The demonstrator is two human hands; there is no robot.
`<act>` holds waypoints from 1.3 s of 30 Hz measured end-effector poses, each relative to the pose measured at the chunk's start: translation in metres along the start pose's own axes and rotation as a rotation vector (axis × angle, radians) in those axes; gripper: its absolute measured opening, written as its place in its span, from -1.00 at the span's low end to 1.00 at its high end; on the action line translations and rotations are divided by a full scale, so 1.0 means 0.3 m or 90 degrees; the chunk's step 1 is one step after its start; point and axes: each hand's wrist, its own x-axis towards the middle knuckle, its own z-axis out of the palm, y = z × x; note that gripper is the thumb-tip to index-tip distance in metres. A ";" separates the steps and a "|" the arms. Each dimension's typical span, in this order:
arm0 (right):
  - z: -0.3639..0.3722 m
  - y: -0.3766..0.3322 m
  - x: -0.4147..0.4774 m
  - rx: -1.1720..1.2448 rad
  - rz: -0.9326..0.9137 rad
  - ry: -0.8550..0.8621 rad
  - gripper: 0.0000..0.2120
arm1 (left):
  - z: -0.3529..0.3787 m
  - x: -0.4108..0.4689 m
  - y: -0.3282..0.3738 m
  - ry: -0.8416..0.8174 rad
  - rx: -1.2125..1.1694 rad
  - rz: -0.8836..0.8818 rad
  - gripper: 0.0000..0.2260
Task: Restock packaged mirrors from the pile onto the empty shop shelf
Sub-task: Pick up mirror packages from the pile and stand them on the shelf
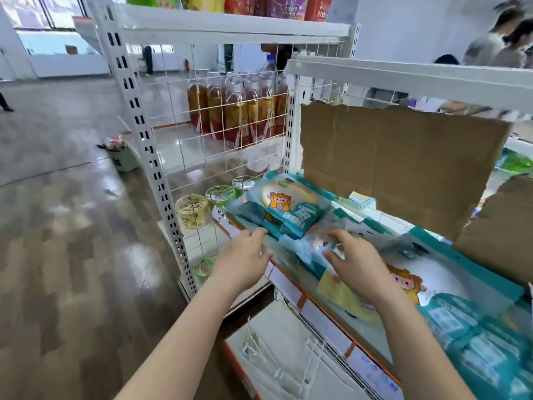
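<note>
Teal packaged mirrors with a cartoon figure lie on the white shop shelf [291, 287]. One mirror pack [285, 207] sits at the shelf's left end. A blurred mirror pack [310, 248] lies between my hands, and a further mirror pack [427, 284] lies to the right. My left hand [243, 259] reaches to the shelf's front edge, fingertips at the left pack's near corner. My right hand [356, 262] hovers over the blurred pack with fingers spread and slightly bent; whether it touches is unclear.
A torn cardboard sheet [398, 166] stands behind the packs. A wire-mesh shelf unit [219, 145] to the left holds bottles [236, 111] and lidded cups [192, 210]. Below is a lower shelf [288, 356]. People stand at the far right.
</note>
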 end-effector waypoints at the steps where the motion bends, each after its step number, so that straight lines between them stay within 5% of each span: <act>1: 0.010 -0.003 0.040 0.007 0.006 -0.009 -0.71 | -0.007 0.046 -0.009 -0.001 0.004 0.004 -0.58; 16: 0.116 -0.007 0.356 -0.044 0.213 -0.040 -0.71 | -0.016 0.633 -0.069 -0.038 0.049 0.095 -0.68; 21: 0.150 -0.048 0.433 -0.037 0.305 -0.007 -0.69 | 0.025 0.816 -0.128 -0.111 0.109 0.119 -0.51; 32: 0.236 -0.136 0.493 0.010 0.446 -0.009 -0.53 | 0.034 0.973 -0.180 -0.252 -0.091 0.066 -0.38; 39: 0.233 -0.132 0.523 0.097 0.467 0.050 -0.63 | 0.029 0.995 -0.206 -0.292 -0.262 0.028 -0.69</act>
